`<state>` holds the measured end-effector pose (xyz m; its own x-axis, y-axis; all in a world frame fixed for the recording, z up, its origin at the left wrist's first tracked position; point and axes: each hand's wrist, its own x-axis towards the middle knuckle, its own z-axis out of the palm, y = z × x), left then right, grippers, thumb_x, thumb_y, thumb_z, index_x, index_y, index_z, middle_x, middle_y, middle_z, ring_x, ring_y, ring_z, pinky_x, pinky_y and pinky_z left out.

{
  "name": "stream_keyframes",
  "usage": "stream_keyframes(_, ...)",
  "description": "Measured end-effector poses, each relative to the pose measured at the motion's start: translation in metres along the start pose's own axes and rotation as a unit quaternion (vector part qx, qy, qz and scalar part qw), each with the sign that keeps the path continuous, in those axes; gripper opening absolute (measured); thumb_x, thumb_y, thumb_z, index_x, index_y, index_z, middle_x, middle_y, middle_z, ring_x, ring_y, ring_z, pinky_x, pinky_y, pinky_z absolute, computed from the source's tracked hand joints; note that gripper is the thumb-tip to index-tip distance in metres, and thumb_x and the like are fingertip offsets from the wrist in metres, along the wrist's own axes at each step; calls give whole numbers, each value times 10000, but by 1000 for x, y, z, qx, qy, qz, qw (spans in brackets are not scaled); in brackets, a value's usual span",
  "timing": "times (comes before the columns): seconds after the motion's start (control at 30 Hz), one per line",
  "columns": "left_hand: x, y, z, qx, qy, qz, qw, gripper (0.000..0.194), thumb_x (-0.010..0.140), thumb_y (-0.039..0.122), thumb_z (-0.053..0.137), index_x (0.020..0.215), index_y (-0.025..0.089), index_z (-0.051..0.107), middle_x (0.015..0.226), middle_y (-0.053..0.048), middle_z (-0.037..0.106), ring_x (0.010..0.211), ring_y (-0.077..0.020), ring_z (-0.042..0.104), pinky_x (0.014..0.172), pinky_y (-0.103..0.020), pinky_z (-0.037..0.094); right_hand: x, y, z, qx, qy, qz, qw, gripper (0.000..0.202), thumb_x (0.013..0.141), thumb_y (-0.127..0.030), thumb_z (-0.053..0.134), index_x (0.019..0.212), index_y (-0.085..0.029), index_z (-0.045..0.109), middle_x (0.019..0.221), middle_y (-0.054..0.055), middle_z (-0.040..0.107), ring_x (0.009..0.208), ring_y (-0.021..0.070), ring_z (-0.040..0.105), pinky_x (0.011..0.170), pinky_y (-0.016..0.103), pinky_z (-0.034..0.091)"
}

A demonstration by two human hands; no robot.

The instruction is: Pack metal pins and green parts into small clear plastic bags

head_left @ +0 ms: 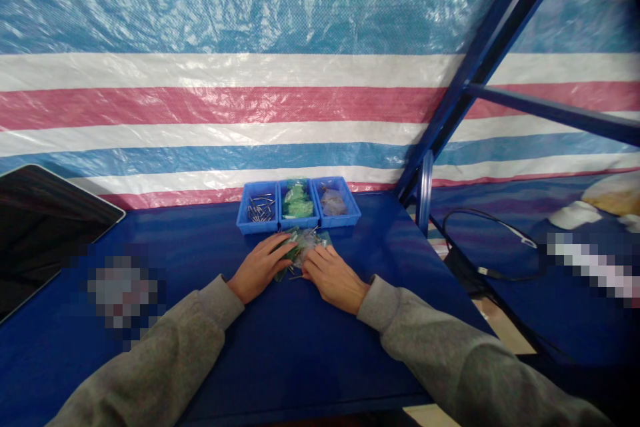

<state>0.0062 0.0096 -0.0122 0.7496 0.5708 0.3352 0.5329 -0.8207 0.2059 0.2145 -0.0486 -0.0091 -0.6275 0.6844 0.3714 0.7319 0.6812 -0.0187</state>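
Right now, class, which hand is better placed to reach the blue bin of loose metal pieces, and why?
Probably the left hand: it rests nearer that leftmost bin, while the right hand is farther across, at the right side of the pile.

Heap (300, 250): low, loose, mixed, lying on the blue bench (300, 360) just in front of the blue trays (299, 222).
Green plastic (326, 238): thin, crumpled, see-through, showing at both sides, partly under the fingers of the left hand (257, 267).
Clear plastic (306, 240): wrinkled, shiny, mid-heap, beside the right hand (337, 277).
Metal pieces (295, 277): slim, rod-like, at mixed angles, one protruding at the near edge.
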Motion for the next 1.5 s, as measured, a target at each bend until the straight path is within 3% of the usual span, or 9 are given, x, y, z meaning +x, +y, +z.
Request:
stream_keyframes(0.13, 0, 3, -5, -13, 43, 6, 999, 353, 905, 288, 418, 1252, 229, 451, 1296, -76, 474, 1229, -210, 407, 1013, -416, 386, -1, 1, 2, 2, 19, 40, 999, 128, 901, -180, 423, 865, -141, 539, 858, 79, 514, 813, 208, 419, 708, 350, 324)
stream_keyframes(0.33, -1, 9, -12, -24, 91, 35, 995, 226, 866, 261, 511, 1073, 196, 576, 994, -59, 631, 989, -190, 537, 855, -360, 424, 0, 4, 1, -11, 55, 103, 993, 129, 895, -176, 427, 835, -148, 538, 852, 77, 520, 794, 210, 406, 692, 353, 304)
stream_keyframes(0.53, 8, 11, -12, -4, 110, 45, 993, 167, 861, 233, 519, 997, 181, 601, 918, -50, 644, 878, -168, 541, 770, -322, 399, 11, 12, -6, -25, 77, 90, 993, 167, 904, -153, 400, 841, -149, 554, 843, 81, 526, 802, 214, 406, 697, 352, 297)
stream_keyframes(0.7, 21, 10, -14, 3, 138, -6, 990, 135, 866, 225, 500, 909, 177, 618, 868, -43, 648, 818, -163, 547, 755, -327, 390, 26, 24, -8, -12, 104, 100, 990, 166, 914, -168, 399, 857, -160, 555, 835, 76, 535, 805, 214, 419, 710, 351, 296)
stream_keyframes(0.9, 27, 11, -14, -90, 201, -54, 974, 142, 860, 236, 507, 863, 184, 639, 851, -41, 655, 810, -161, 568, 788, -328, 426, 31, 30, -5, 97, 163, 142, 972, 138, 918, -247, 429, 895, -176, 546, 858, 56, 563, 829, 200, 455, 739, 341, 313)
stream_keyframes(1.13, 21, 10, -10, -130, 188, -62, 972, 142, 851, 251, 525, 880, 187, 649, 881, -45, 653, 830, -164, 569, 787, -322, 448, 22, 22, 5, 180, 184, 144, 956, 126, 910, -232, 441, 922, -193, 560, 881, 46, 594, 854, 190, 500, 765, 339, 338)
stream_keyframes(1.5, 23, 8, -6, -107, 194, -40, 974, 150, 847, 259, 534, 889, 194, 662, 898, -44, 656, 839, -163, 575, 790, -328, 447, 17, 25, 9, 205, 205, 168, 942, 116, 899, -239, 455, 898, -193, 562, 856, 42, 604, 832, 183, 528, 761, 323, 356)
